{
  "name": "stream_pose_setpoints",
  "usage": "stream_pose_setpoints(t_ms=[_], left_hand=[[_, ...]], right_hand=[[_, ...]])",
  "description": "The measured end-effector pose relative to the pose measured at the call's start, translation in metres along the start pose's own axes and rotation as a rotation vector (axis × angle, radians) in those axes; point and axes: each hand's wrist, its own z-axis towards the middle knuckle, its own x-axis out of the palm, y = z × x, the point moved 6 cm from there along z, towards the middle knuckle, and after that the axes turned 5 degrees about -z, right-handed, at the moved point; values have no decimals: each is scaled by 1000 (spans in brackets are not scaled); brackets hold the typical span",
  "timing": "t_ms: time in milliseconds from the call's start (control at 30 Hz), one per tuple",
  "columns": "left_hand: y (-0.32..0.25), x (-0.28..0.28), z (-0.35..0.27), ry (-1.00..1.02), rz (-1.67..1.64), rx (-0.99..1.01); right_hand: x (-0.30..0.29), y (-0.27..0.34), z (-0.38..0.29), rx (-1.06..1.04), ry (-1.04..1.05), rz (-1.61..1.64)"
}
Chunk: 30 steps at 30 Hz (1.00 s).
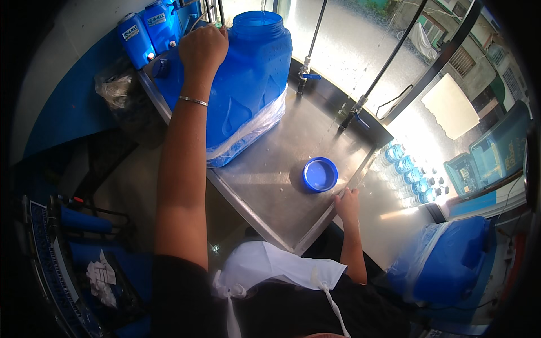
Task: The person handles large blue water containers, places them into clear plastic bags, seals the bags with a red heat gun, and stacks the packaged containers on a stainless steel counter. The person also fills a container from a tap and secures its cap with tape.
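Observation:
A large blue plastic water container [249, 84] stands upright on the stainless-steel counter [262, 190], its mouth uncapped. A thin stream of water [263, 10] falls into the neck. My left hand [205, 44] is raised in a fist beside the neck, a bracelet on its wrist; whatever the fingers hold is hidden. Crumpled clear plastic wrap [253, 131] clings around the container's lower part. My right hand [348, 205] grips the counter's raised metal rim. Close to that hand, a round blue screw cap [320, 174] lies with its hollow side up.
Two pipes with blue-handled valves [312, 77] rise by the window. Several labelled water bottles [412, 175] stand right of the rim. Another blue container [444, 257] is at lower right. Smaller blue containers [137, 40] stand at upper left. A white cloth face mask [279, 262] hangs below my face.

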Motion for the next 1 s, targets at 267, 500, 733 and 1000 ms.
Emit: stream_pose_setpoints(t_ms=[267,500,733,1000], left_hand=[[0,1,0,6,10,5],[-1,-1,-1,-22,11,8],[-1,-1,-1,-34,13,20],[0,1,-1,-16,7,18]], right_hand=[[-3,13,-6,11,30,-116],[0,35,-3,167,-5,-109],[-1,36,11,209,13,-126],[6,25,8,94,-11,-82]])
